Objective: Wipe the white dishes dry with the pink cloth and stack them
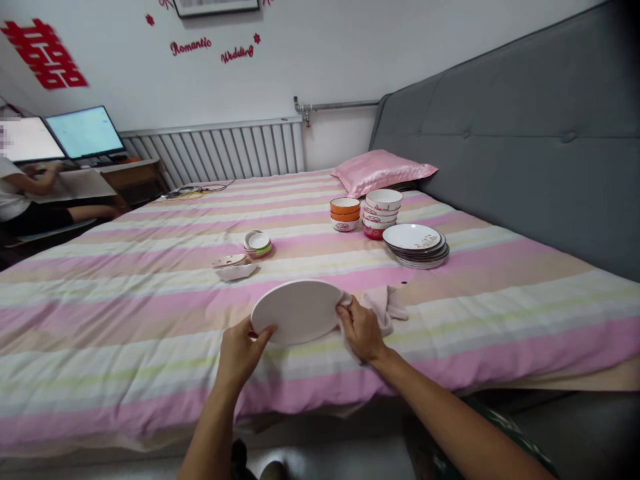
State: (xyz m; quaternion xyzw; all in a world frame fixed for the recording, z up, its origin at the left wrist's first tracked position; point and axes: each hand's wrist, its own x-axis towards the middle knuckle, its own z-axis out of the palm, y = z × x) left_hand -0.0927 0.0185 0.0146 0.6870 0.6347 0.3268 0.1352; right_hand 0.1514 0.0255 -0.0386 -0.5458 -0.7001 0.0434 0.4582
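A white oval plate (297, 313) is held up above the near edge of the bed, tilted toward me. My left hand (243, 350) grips its left rim, thumb on the face and fingers behind. At the right rim my right hand (361, 327) pinches a pale pink cloth (383, 307) against the plate. Part of that cloth hangs beyond the hand toward the bedspread. The fingers behind the plate are hidden.
On the striped bedspread (165, 320) stand stacked plates (413, 239), white-and-red bowls (384, 200), orange bowls (345, 207) and small dishes (235, 268). A pink pillow (383, 170) lies by the grey headboard (500, 133). A person (20, 187) sits at monitors far left.
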